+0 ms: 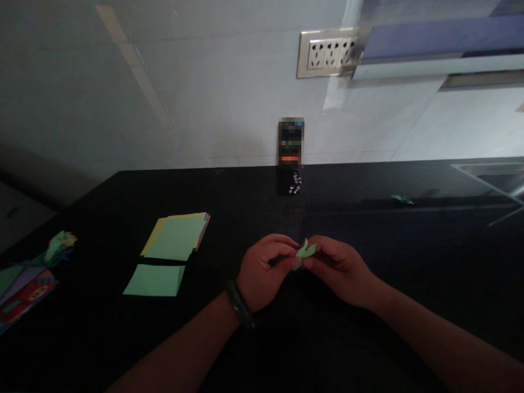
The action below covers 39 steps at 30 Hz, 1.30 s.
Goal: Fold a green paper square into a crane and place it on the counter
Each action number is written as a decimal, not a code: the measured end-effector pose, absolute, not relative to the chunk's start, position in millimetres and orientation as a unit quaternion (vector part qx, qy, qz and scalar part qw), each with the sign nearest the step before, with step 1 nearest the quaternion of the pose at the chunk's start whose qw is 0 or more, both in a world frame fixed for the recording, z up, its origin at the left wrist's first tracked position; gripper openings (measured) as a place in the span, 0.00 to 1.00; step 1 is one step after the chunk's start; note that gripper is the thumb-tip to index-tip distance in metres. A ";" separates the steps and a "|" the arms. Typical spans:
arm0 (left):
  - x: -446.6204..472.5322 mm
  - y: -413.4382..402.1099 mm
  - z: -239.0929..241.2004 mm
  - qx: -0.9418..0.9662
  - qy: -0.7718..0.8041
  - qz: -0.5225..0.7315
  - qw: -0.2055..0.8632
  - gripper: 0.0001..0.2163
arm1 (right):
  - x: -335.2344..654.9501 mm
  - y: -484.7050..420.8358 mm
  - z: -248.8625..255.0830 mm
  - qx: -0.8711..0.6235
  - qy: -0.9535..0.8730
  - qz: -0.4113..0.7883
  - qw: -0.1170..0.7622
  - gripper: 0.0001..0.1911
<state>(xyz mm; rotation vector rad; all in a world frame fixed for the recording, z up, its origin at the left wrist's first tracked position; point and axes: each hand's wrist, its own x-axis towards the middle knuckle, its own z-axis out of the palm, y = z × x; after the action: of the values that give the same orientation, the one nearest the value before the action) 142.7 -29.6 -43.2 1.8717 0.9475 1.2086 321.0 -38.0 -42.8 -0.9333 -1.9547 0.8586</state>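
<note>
Both hands meet over the middle of the black table (368, 338). My left hand (262, 270), with a dark band on its wrist, is curled and pinches one side of a small folded green paper piece (305, 250). My right hand (339, 267) pinches the other side of the same piece with thumb and fingertips. The paper sticks up between the fingertips, a little above the tabletop. Much of it is hidden by the fingers.
A stack of coloured paper sheets (178, 234) lies to the left, with a single green sheet (155, 280) in front of it. Crumpled paper and a printed packet (24, 292) sit at the left edge. A small green folded figure (402, 200) rests far right. A phone (291, 143) leans on the wall.
</note>
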 end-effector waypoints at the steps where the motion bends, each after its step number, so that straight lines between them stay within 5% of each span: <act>1: 142.8 -29.3 -43.9 0.711 0.368 0.464 0.379 0.01 | 320.4 -38.1 -43.3 -0.374 -0.754 0.367 0.396 0.04; 9: 145.3 -27.8 -45.7 0.616 0.369 0.466 0.517 0.03 | 314.1 -36.3 -43.7 -0.390 -0.629 0.528 0.416 0.06; 19: 145.8 -30.4 -44.0 0.674 0.417 0.457 0.404 0.05 | 312.7 -34.5 -43.8 -0.434 -0.583 0.537 0.428 0.07; 29: 149.8 -25.7 -49.2 0.427 0.378 0.413 0.710 0.10 | 313.2 -31.8 -43.4 -0.402 -0.534 0.635 0.387 0.10; 35: 151.2 -26.0 -50.9 0.391 0.375 0.414 0.731 0.10 | 307.8 -32.7 -42.2 -0.410 -0.490 0.623 0.451 0.11; 39: 152.8 -25.7 -50.8 0.386 0.411 0.419 0.712 0.09 | 307.5 -33.1 -39.0 -0.453 -0.515 0.594 0.421 0.05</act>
<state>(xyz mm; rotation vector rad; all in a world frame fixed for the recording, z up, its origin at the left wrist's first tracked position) 152.8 -25.7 -50.8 0.8552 0.9112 0.9287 307.5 -33.1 -39.0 -1.1355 -1.2891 1.4880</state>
